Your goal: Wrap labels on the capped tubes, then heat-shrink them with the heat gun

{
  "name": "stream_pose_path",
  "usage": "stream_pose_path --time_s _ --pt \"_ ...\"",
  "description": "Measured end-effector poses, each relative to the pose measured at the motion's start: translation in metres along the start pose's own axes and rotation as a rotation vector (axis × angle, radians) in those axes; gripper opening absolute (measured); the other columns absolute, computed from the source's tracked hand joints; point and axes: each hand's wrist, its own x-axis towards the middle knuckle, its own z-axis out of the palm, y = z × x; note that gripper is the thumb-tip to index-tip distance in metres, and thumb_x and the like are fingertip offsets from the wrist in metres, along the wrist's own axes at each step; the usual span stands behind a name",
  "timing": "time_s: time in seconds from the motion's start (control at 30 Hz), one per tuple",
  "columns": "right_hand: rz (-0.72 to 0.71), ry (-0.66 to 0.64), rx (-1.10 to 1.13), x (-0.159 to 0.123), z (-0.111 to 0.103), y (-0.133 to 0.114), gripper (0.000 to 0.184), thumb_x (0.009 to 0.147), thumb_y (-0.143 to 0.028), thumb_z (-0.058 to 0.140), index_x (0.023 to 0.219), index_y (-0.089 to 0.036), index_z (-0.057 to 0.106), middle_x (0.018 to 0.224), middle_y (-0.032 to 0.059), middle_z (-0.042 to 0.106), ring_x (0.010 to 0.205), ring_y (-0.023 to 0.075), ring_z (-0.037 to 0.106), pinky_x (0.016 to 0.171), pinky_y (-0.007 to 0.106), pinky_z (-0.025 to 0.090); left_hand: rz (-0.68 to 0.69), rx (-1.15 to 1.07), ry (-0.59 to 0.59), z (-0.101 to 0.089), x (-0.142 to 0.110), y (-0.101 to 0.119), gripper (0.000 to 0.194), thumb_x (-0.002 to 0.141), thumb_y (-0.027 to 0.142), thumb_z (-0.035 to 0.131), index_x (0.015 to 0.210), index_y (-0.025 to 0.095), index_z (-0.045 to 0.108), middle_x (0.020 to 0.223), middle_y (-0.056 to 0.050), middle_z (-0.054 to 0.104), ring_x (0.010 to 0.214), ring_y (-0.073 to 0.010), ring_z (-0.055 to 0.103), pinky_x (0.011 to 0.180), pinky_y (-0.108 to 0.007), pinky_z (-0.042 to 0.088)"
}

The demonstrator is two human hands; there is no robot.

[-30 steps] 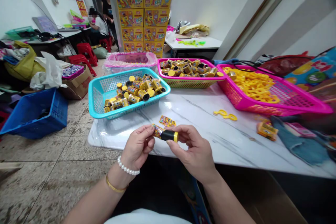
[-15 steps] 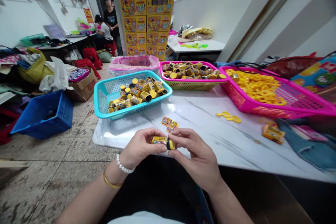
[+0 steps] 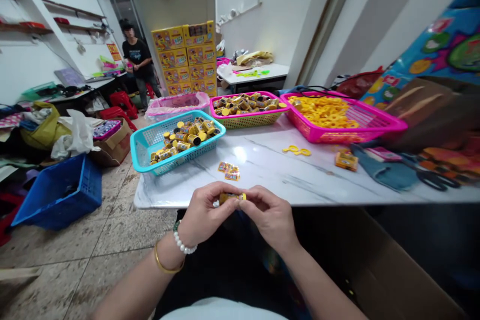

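Note:
A small yellow bottle [image 3: 227, 197] with a printed wrap and a yellow cap lies sideways between my hands, just above the table's front edge. My left hand [image 3: 210, 212] is closed around its body, the thumb along the near side. With thumb and fingers, my right hand [image 3: 273, 217] pinches the capped end. Fingers cover much of the bottle. Just beyond them, a few printed labels [image 3: 229, 170] lie on the marbled white table [image 3: 262, 165]. A turquoise basket [image 3: 140, 155] behind to the left holds many similar bottles.
Two pink baskets stand farther back: one basket [image 3: 247, 121] with more bottles, another basket [image 3: 330, 135] with yellow ring pieces. Yellow linked rings [image 3: 296, 150], a packet of labels [image 3: 346, 160] and scissors [image 3: 437, 180] lie rightward. A blue crate [image 3: 60, 195] is on the floor. A person [image 3: 137, 55] stands behind.
My view has shifted, so the table and baskets appear farther left. My fingers now cover more of the bottle, and its black neck no longer shows. The standing person appears nearer.

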Motion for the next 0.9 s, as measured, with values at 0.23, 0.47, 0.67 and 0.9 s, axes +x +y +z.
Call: stream_pose_path --time_s 0.23,0.47,0.67,0.9 --pt "0.109 -0.144 0.126 -0.015 -0.02 -0.002 0.036 0.086 -0.03 0.071 0.122 -0.025 0.069 0.104 0.0055 0.071 0.087 0.0167 0.071 0.079 0.031 0.062 -0.193 -0.114 -0.021 0.01 0.001 -0.002 0.043 0.074 0.048 0.08 0.095 0.012 0.07 0.066 -0.002 0.065 0.058 -0.0107 0.057 0.054 -0.02 0.043" --pt "-0.34 0.004 -0.272 -0.03 -0.032 -0.017 0.031 0.087 -0.018 0.067 0.115 -0.028 0.074 0.102 0.0057 0.073 0.089 0.018 0.072 0.082 0.032 0.063 -0.314 -0.242 -0.166 0.024 0.0 -0.001 0.047 0.065 0.046 0.087 0.086 0.01 0.066 0.067 -0.001 0.065 0.052 -0.0067 0.058 0.05 -0.017 0.044" --pt "-0.466 -0.021 -0.272 -0.023 -0.027 -0.006 0.029 0.086 -0.015 0.066 0.112 -0.026 0.075 0.102 0.0071 0.075 0.092 0.0197 0.073 0.084 0.033 0.063 -0.453 -0.195 -0.198 0.023 0.012 -0.01 0.062 0.062 0.071 0.076 0.077 0.013 0.058 0.053 0.002 0.058 0.035 -0.0076 0.05 0.032 -0.016 0.035" --pt "0.041 0.027 0.073 0.026 -0.007 0.03 0.026 0.082 -0.034 0.07 0.098 -0.015 0.071 0.087 0.0068 0.075 0.077 0.0173 0.073 0.074 0.031 0.063 -0.264 0.038 -0.086 0.016 0.042 -0.011 0.067 0.072 0.076 0.063 0.097 0.014 0.057 0.071 -0.002 0.063 0.045 -0.0116 0.06 0.041 -0.02 0.045"
